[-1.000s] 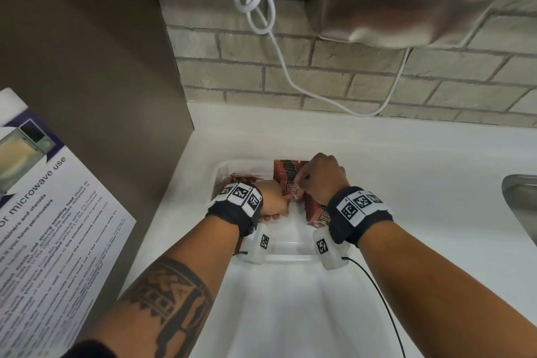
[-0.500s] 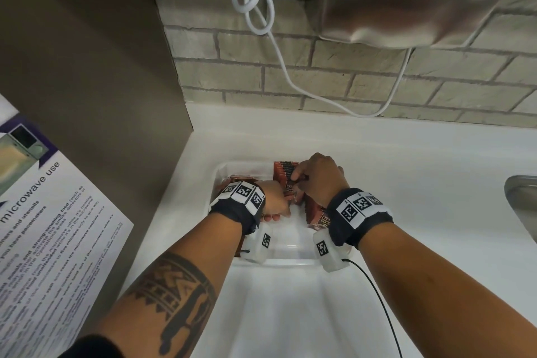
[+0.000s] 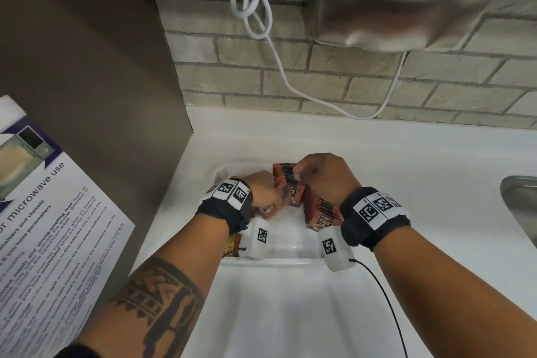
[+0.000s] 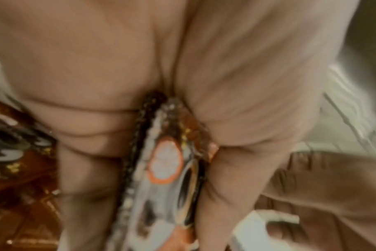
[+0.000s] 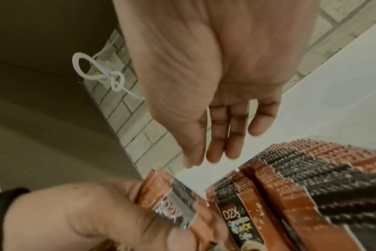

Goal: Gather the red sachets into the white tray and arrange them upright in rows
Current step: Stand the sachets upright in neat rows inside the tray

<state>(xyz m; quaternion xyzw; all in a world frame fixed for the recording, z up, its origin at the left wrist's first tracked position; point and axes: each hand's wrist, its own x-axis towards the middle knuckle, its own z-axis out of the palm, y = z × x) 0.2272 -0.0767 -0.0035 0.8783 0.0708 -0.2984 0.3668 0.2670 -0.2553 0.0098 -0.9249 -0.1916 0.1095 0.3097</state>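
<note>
The white tray (image 3: 267, 261) sits on the counter near the left wall. Red sachets (image 3: 321, 208) stand upright in rows in its right half, seen close up as a packed row of sachets (image 5: 290, 186) in the right wrist view. My left hand (image 3: 266, 193) grips a small bunch of sachets (image 5: 172, 200) over the tray's left half; its fingers (image 4: 118, 118) clamp them (image 4: 165, 161). My right hand (image 3: 322, 174) hovers over the back row, fingers (image 5: 215, 144) relaxed and holding nothing. More sachets (image 4: 21, 169) lie under the left hand.
A steel hand dryer (image 3: 406, 0) hangs on the brick wall with a looped white cable (image 3: 252, 9) beside it. A brown panel (image 3: 87, 67) bearing a microwave notice (image 3: 43, 227) bounds the left. A sink edge (image 3: 520, 197) shows at right across the white counter (image 3: 406, 183).
Both hands stay over the tray in nearly the same places. The right hand's fingers have shifted slightly at the sachet tops.
</note>
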